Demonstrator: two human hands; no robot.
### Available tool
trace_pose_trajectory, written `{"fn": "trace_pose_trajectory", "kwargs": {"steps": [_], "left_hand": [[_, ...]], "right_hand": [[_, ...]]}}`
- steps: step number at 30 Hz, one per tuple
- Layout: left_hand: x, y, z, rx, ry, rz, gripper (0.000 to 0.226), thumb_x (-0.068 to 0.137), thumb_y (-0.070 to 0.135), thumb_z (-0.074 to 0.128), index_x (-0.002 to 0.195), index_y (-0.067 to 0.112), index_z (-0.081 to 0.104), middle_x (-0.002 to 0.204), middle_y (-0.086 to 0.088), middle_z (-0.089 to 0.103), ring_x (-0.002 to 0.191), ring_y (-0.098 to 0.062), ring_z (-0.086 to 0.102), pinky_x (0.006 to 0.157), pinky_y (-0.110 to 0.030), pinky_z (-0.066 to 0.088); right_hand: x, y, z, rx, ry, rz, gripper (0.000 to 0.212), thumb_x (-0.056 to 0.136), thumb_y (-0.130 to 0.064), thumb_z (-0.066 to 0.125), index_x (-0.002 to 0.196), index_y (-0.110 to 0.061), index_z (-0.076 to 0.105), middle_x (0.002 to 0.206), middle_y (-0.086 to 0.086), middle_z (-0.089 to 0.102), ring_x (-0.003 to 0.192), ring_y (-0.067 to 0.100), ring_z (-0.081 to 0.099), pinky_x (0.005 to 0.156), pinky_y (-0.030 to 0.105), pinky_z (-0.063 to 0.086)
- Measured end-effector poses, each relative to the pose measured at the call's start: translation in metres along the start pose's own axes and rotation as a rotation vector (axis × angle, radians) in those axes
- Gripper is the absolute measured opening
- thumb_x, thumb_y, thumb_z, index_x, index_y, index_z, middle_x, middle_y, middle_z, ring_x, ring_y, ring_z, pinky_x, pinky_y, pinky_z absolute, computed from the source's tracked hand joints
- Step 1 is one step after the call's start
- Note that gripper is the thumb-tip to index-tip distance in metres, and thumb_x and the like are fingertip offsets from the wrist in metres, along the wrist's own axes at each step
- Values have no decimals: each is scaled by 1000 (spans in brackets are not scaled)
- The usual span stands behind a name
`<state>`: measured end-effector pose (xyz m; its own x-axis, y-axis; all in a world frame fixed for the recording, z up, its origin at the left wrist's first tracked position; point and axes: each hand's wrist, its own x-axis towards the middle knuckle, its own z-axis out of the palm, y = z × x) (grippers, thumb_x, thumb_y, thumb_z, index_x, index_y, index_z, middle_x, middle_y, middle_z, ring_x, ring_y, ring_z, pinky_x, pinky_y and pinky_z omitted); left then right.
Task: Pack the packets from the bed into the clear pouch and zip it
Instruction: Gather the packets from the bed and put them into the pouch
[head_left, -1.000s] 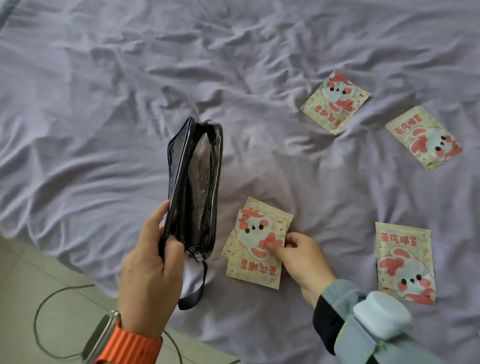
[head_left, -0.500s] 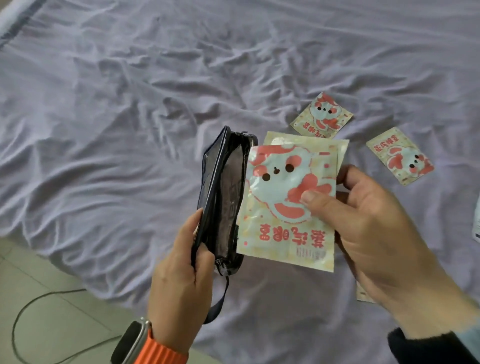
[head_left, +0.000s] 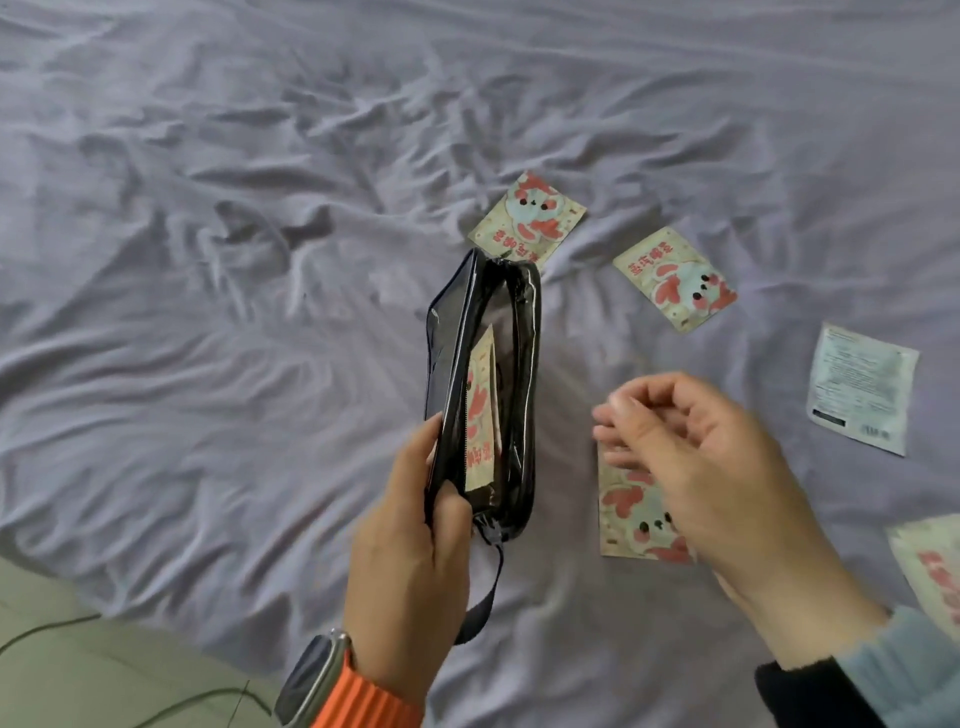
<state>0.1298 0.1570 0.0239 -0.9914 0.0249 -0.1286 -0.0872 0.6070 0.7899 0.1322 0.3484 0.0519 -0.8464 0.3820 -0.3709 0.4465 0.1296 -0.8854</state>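
1. While my left hand (head_left: 410, 561) grips the near end of the clear pouch (head_left: 483, 395) and holds it mouth-up over the bed (head_left: 208, 364), packets already sit inside against its left wall, their print showing through the open zip.
2. My right hand (head_left: 696, 457) is empty, fingers loosely curled and partly spread, hovering just right of the pouch.
3. Directly under that hand, partly hidden by it, lies the nearest packet (head_left: 631, 514), flat on the sheet, long axis running near to far. My right hand is far closer to it than my left, so I judge this is the one to lift next, straight down from where the hand hangs.
4. Further off lie two more printed packets (head_left: 527, 221) (head_left: 675, 278) beyond the pouch, a face-down packet (head_left: 862, 387) well to the right, and another at the right edge (head_left: 930, 571).
5. With the pouch's long axis matching the packet's, I should need little turning to slide it in edge-first.
6. Zipping waits until all are in.
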Motion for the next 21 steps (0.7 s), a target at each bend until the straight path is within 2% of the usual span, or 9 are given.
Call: {"fn": "trace_pose_trajectory", "kwargs": {"steps": [3,7,9,11,13,14,16,19,21], "left_hand": [[1,11,16,-16,7,8,49,83,16,44,129,30,54,62,-1,62,53,-17,52,51,-35,41],[2,24,41,-81,-11,1,48,84,18,44,127,35,51,71,6,66,49,-15,50,49,-38,45],[3,27,50,-102,-21,-4,47,84,18,44,127,36,51,75,10,70,52,-16,55,53,-39,49],[0,32,59,-102,-37,11,47,83,17,44,126,35,51,80,11,72,51,-14,53,51,-36,48],[-1,34,64,-111,-58,26,48,82,14,43,125,33,51,84,9,73,47,-12,45,46,-33,41],[-2,34,66,-106,-70,30,48,81,14,43,125,32,50,87,8,74,46,-11,44,45,-34,40],[-3,34,71,-65,-90,32,51,80,12,43,127,33,48,95,11,73,50,-13,50,50,-37,43],[2,35,71,32,-127,18,61,83,6,46,137,33,39,119,19,63,71,-13,64,60,-17,46],[11,39,73,85,-140,21,66,84,6,49,140,35,31,129,15,58,76,-14,65,65,-17,48]], "right_hand": [[6,47,-41,-228,166,159,8,89,-32,67,94,-27,65,99,-8,73,96,11,68,75,28,48],[11,111,-63,-395,171,382,57,84,-37,73,132,-18,50,140,8,55,127,26,53,93,38,44],[12,136,-54,-307,113,445,77,82,-31,77,143,-12,36,146,14,50,128,29,54,100,42,47],[13,150,-44,-206,82,489,85,82,-23,78,148,-12,26,139,15,56,117,28,62,96,42,52],[16,152,-35,-190,71,493,84,82,-19,78,148,-13,26,119,7,63,96,21,66,84,34,52],[18,152,-32,-183,76,488,82,82,-19,78,147,-14,28,113,4,62,92,19,64,84,33,52],[22,152,-30,-197,90,468,76,80,-21,80,141,-14,37,109,-2,61,95,18,63,87,35,52],[29,152,-26,-243,25,440,49,78,-29,80,119,-14,56,108,-3,69,91,17,65,81,35,54],[29,155,-30,-245,-7,430,39,80,-32,77,113,-16,63,106,-1,72,95,22,68,84,39,56]]}}
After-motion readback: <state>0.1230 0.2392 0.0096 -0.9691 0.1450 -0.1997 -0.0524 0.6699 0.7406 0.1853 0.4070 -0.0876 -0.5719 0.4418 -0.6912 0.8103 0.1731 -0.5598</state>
